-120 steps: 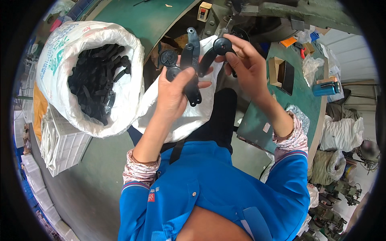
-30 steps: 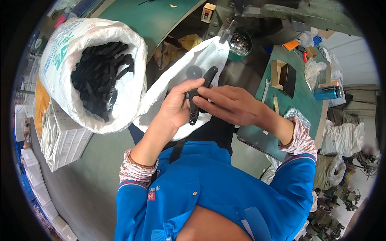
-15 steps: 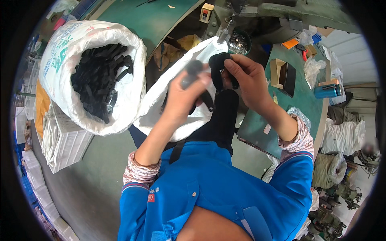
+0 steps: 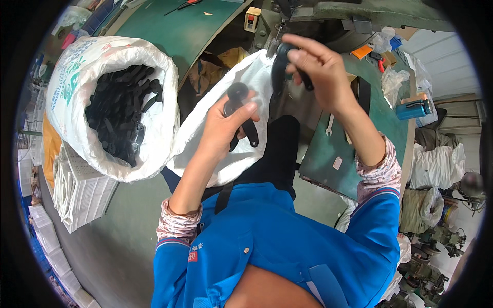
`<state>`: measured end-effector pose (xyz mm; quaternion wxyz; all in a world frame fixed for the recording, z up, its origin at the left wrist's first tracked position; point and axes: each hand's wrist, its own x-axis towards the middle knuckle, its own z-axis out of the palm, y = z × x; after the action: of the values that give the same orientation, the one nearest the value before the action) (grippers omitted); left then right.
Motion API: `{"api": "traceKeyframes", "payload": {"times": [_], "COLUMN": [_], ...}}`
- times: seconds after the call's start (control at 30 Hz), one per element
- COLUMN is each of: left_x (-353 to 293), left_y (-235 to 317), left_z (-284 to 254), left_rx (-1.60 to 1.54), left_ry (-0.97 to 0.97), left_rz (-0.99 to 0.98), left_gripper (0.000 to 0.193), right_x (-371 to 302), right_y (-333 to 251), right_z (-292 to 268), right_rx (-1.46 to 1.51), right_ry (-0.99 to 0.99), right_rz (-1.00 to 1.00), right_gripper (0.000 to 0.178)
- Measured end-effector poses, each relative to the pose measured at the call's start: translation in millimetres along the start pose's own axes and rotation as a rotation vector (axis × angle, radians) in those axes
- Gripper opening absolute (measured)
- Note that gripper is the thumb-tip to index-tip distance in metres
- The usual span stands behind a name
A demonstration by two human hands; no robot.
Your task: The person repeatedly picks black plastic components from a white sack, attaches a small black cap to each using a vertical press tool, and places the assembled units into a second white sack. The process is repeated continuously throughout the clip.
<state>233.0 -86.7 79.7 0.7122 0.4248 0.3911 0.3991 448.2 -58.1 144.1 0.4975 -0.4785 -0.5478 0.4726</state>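
Right of a white sack [image 4: 167, 123] bearing green and blue characters, both hands [image 4: 220, 127] [image 4: 328, 82] grip black parts [image 4: 279, 72].

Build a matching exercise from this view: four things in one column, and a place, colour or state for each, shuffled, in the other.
Things:
1. left hand
2. left bag
3. bottle
4. wrench

Descriptions:
A. blue
B. silver, on the green table
C. holding black parts
D. white, its mouth open on a heap of black pieces

Pairs: 1-C, 2-D, 3-A, 4-B
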Motion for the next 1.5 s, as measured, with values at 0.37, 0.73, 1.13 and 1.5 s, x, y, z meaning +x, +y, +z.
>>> {"api": "traceKeyframes", "payload": {"times": [0.37, 0.73, 1.13, 1.5], "left_x": [-3, -5, -4, 1], "left_y": [-4, -10, -4, -4], "left_z": [-1, -14, -8, 13], "left_rx": [-0.291, -0.235, -0.291, -0.348], "left_ry": [-0.033, 0.104, 0.114, 0.028], "left_rz": [0.085, 0.062, 0.04, -0.115], "left_gripper": [0.023, 0.02, 0.021, 0.027], "right_x": [36, 2, -21, -13], "right_y": [-4, -1, 16, 5], "right_z": [1, -3, 29, 10], "right_rx": [-0.094, -0.099, -0.634, -0.076], "right_ry": [0.008, -0.004, -0.145, -0.005], "right_rz": [0.17, 0.232, -0.353, -0.025], "right_gripper": [0.039, 0.038, 0.032, 0.027]}}
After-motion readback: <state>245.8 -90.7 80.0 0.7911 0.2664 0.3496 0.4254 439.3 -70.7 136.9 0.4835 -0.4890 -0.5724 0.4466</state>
